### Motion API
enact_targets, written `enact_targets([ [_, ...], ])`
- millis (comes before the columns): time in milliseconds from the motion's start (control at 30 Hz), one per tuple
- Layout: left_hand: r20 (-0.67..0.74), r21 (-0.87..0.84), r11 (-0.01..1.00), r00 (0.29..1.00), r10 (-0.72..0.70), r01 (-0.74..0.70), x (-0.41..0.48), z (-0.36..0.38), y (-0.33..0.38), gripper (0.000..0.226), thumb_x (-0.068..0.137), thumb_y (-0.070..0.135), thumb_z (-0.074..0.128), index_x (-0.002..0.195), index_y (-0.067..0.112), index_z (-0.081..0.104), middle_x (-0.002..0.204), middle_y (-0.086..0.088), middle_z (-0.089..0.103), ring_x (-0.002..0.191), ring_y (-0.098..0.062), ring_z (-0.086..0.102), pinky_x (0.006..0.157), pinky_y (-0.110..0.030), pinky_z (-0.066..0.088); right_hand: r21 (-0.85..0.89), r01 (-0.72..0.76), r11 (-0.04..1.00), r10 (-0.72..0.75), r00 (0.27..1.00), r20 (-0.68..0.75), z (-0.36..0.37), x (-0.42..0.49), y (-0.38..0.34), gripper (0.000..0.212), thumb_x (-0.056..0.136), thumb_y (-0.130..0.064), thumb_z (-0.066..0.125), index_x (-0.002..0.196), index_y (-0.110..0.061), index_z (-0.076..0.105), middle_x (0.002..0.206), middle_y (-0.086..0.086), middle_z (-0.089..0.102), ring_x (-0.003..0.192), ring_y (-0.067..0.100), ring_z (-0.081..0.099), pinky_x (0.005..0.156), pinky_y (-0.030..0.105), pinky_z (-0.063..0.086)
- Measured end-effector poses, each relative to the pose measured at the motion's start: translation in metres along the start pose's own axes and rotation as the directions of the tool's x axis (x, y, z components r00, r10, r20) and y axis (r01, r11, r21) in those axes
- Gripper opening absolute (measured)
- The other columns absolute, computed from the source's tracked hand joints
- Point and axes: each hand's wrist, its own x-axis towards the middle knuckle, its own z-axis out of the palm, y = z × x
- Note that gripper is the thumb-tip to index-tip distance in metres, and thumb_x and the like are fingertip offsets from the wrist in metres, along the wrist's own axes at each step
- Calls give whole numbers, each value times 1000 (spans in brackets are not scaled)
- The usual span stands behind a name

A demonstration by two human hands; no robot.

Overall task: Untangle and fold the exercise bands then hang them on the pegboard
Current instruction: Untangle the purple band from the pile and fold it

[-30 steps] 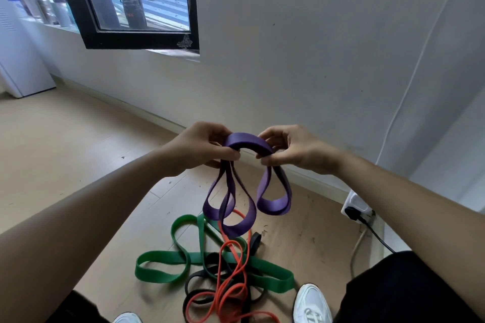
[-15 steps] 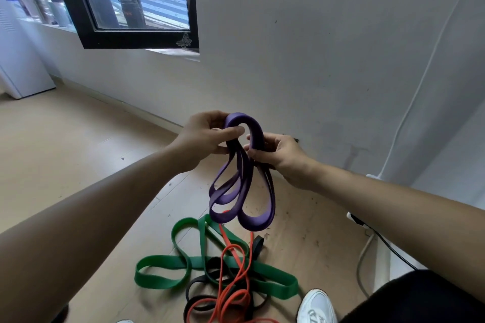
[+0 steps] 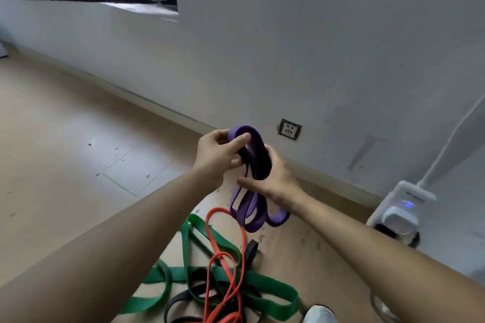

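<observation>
Purple band (image 3: pixel 250 208): I saw it folded into loops, held above the floor (image 3: pixel 78 152), long axis near upright, bend up, loops hanging down.
Left hand (image 3: pixel 216 156): fingers pinched the top bend.
Right hand (image 3: pixel 274 179): fingers curled round the bundle's middle.
Below: green band (image 3: pixel 265 286), red band (image 3: pixel 225 257) and black band (image 3: pixel 250 249) lay tangled.

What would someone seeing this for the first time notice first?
Probably the purple band, folded into loops and gripped by the left hand and right hand at mid-frame before the wall. Below it, a green band, red band and black band lie tangled on the wooden floor.
</observation>
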Motion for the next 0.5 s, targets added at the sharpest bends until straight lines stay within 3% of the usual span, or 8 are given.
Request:
enact_targets([
  [67, -8, -43, 998, 999, -35, 35, 18, 3, -23, 27, 86, 15, 80, 107, 2, 69, 97, -12, 71, 87, -22, 73, 70, -35, 62, 48, 5, 999, -2, 998, -69, 17, 8, 25, 78, 71, -28, 90, 136, -35, 48, 123, -16, 63, 115, -1, 60, 94, 19, 50],
  [133, -10, -71, 995, 998, -67, 66, 34, 3, -46, 24, 86, 14, 79, 105, 3, 70, 95, -11, 72, 89, -23, 73, 72, -37, 63, 56, -6, 998, 13, 992, -128, 25, 15, 51, 74, 72, -15, 82, 133, -40, 50, 118, -18, 65, 111, -1, 62, 92, 21, 52],
  [200, -10, -78, 992, 995, -98, 97, 49, -1, -70, 26, 86, 14, 79, 107, 2, 70, 99, -13, 73, 91, -25, 74, 75, -40, 63, 7, -36, 999, 36, 989, -143, 27, 22, 75, 69, 72, -14, 76, 133, -38, 53, 113, -16, 67, 105, 3, 65, 90, 27, 55],
  [333, 55, -41, 983, 983, -175, 177, 74, -12, -116, 29, 88, 12, 77, 113, 1, 68, 110, -20, 70, 102, -33, 73, 83, -44, 63, -122, -133, 984, 120, 986, -113, 12, 40, 118, 47, 76, -14, 79, 118, -24, 60, 104, -10, 68, 95, -2, 62, 79, 13, 46],
  [467, 82, 43, 961, 957, -277, 274, 103, -6, -167, 25, 90, 14, 74, 112, 2, 69, 114, -24, 70, 102, -32, 73, 84, -39, 62, -278, -164, 946, 167, 986, -12, -8, 64, 155, 40, 77, -5, 75, 115, -17, 66, 101, -2, 71, 91, 13, 65, 74, 6, 43],
  [500, 80, 66, 954, 951, -297, 292, 112, -1, -181, 24, 91, 15, 74, 111, 2, 69, 114, -24, 70, 101, -31, 73, 84, -39, 62, -318, -182, 930, 194, 981, 6, -13, 69, 165, 41, 79, -7, 74, 117, -19, 66, 102, -2, 71, 92, 14, 65, 78, 10, 46],
])
